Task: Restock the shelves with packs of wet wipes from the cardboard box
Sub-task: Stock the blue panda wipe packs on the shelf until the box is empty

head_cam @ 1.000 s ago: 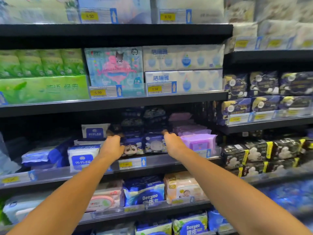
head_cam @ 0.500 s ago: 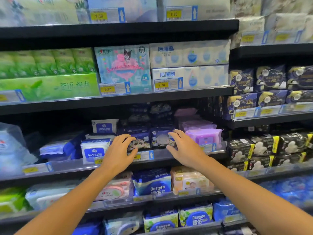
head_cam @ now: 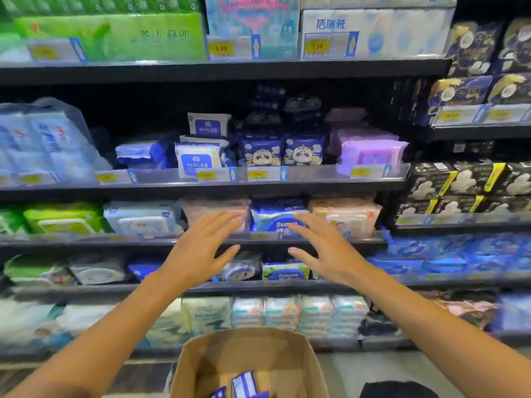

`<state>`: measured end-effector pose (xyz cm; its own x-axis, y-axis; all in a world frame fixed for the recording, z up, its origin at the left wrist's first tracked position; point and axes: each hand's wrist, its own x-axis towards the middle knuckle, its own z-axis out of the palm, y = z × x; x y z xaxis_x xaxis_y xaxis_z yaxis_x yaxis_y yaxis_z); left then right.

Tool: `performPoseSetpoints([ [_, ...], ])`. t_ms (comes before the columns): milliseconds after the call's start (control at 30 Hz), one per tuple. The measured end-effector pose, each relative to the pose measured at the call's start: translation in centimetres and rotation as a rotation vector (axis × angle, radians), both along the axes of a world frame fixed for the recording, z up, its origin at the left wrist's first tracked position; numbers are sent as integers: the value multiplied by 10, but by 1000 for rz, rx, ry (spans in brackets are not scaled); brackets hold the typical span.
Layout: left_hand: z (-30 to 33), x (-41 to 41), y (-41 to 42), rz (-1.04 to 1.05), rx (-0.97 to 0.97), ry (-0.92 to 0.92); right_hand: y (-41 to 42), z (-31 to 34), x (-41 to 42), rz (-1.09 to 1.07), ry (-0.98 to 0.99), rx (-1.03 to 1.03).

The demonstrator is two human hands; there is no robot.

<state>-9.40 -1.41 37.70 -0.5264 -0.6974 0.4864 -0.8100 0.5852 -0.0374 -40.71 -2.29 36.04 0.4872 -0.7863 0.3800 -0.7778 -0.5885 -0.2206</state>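
Hands outstretched toward shelves — left hand (head_cam: pixel 198 251), right hand (head_cam: pixel 324 248) — fingers spread, empty, above cardboard box (head_cam: pixel 247 357).

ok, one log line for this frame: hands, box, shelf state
left hand: open, empty | right hand: open, empty | cardboard box: below hands, blue-white packs inside | panda wipes: on shelf
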Motion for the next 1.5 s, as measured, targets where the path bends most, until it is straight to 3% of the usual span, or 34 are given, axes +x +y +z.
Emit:
performPoseSetpoints([
  [367,-147,38,90,148,475,-109,57,-132,28,24,115,382],
  [633,-270,53,109,201,774,-188,69,-232,45,-20,199,718],
  [833,-372,56,104,325,1082,-249,67,-362,41,-203,245,1054],
  [1100,-490,33,99,381,1398,-227,77,-479,45,-453,290,1374],
  [1267,-535,27,109,547,1514,-68,91,-533,52,-694,251,1432],
  [1400,-548,35,110,675,1413,82,97,-562,55,-873,158,1418],
  [1500,-559,48,104,721,1351,325,95,-567,59,-950,105,1379],
])
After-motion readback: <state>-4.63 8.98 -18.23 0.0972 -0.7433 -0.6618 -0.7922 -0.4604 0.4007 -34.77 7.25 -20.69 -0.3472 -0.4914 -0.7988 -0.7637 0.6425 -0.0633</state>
